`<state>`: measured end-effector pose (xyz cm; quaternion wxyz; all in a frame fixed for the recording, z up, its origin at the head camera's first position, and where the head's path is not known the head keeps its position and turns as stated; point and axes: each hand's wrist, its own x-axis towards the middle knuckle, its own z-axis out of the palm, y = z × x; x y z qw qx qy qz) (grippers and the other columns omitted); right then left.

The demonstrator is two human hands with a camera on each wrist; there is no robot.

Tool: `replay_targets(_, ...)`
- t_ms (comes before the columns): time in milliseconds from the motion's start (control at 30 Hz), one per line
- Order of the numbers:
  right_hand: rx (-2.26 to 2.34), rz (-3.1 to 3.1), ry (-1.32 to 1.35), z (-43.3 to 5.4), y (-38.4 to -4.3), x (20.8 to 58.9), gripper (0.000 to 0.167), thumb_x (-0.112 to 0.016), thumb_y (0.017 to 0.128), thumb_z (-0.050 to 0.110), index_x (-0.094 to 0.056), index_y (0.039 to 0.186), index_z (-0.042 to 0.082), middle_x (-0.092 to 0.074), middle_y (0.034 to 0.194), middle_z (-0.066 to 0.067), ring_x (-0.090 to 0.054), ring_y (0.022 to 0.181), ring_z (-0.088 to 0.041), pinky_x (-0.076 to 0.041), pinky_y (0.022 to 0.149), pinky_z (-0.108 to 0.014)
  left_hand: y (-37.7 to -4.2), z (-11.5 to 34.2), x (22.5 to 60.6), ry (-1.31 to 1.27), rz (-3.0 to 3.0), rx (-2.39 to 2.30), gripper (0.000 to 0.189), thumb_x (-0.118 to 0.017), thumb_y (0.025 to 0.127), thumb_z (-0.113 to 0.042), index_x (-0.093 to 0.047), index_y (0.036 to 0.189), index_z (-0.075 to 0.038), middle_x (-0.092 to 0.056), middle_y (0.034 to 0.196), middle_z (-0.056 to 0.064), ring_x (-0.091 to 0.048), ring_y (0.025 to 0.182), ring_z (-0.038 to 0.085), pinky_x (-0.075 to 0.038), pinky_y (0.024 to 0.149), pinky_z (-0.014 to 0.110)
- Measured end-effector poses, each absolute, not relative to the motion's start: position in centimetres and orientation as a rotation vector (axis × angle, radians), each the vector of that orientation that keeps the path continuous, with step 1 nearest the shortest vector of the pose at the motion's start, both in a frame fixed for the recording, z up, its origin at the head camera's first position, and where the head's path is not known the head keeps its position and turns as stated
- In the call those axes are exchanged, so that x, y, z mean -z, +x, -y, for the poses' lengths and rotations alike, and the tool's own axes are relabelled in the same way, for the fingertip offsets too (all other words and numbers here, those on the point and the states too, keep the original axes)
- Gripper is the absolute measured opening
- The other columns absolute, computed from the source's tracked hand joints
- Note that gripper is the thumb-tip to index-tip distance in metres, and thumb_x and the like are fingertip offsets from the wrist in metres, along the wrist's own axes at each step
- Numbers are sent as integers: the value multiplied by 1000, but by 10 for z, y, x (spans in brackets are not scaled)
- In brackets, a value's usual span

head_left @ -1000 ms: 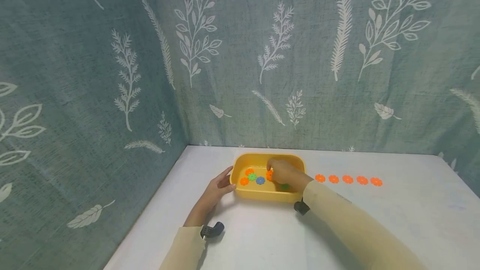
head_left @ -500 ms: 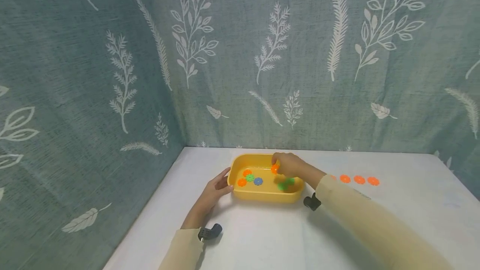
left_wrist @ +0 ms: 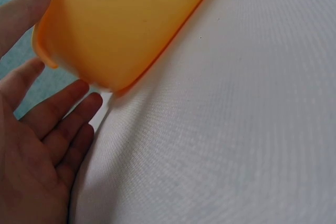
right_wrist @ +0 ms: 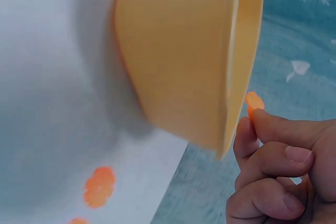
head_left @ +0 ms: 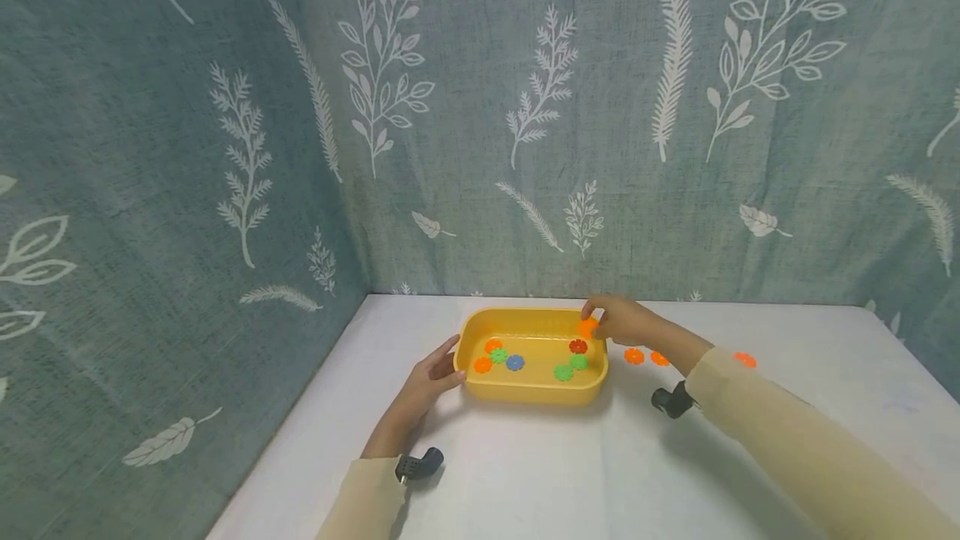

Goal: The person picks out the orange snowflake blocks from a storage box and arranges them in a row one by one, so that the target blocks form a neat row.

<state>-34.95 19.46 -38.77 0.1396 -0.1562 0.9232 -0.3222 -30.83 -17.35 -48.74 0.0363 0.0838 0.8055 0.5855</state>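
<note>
A yellow plastic tub stands on the white table. My left hand rests against its left end; in the left wrist view the thumb touches the rim and the fingers lie loosely extended beside the wall. My right hand is over the tub's right rim, pinching an orange flower-shaped disc between thumb and forefinger. Inside the tub lie similar discs: two orange ones near a green disc and a blue disc at left, a red disc and two green ones at right.
To the right of the tub, a row of orange discs lies on the white table, partly hidden by the right forearm. A green leaf-patterned curtain hangs behind and at the left.
My right hand has lifted the orange disc from inside the tub and carried it rightward to the right rim, uncovering the red and green discs. My left hand stays at the tub's left end.
</note>
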Motion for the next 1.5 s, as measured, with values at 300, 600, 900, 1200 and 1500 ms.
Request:
replay_targets(300,1009,-2615,-369,-226,-349,398,30,-64,91,4,-57,119,9,-62,102,-10,-61,91,-32,-54,78,-43,-308,175,488,227,-2482,-1813,70,-72,88,-26,-39,150,-26,-51,142,14,-49,128,33,-37,104,55)
replay_targets(600,997,-2620,-314,-258,-352,412,29,-62,91,2,-57,119,6,-62,101,-13,-61,86,-30,-55,73,-39,-309,177,487,260,-2481,-1826,71,-72,89,-24,-38,151,-23,-50,142,17,-49,128,35,-37,104,55)
replay_targets(900,1070,-2621,-253,-296,-341,438,30,-58,89,0,-56,118,1,-61,90,-12,-53,66,-22,-48,58,-32,-308,177,491,253,-2476,-1816,70,-72,89,-25,-39,151,-25,-51,141,16,-50,127,34,-39,103,55)
replay_targets(1200,1211,-2586,-240,-340,-328,448,32,-58,89,3,-54,120,-2,-61,88,-11,-49,60,-21,-44,53,-33,-307,171,493,252,-2482,-1791,70,-72,88,-29,-39,150,-29,-50,142,13,-48,128,33,-37,104,56)
replay_targets(1500,1243,-2603,-181,-369,-316,442,36,-54,92,5,-50,126,-5,-59,95,-14,-48,64,-22,-43,53,-32,-307,171,487,262,-2498,-1768,70,-71,89,-28,-38,151,-27,-49,143,15,-49,128,34,-37,103,57)
